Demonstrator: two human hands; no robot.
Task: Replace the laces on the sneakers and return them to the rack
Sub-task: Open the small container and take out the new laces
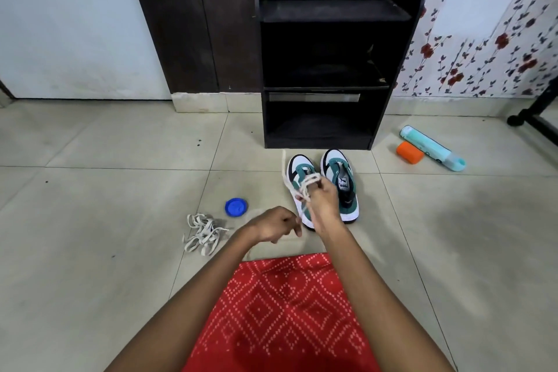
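right hand (321, 199) pinches the lace (305, 183) over a shoe (294, 167) at 12 o'clock. left hand (274, 225) curls at its 8; i can't tell if it holds lace. best pull both ends even. rack (326, 69) further at 12.

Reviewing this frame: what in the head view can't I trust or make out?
- Eyelets of the left sneaker, head view: covered by the right hand and the white lace it grips, so lacing progress is unclear.
- left hand: fingers curl under; whether they pinch a lace end cannot be told.
- shoe rack shelves: too dark to see inside.
- teal bottle print: too small to read.
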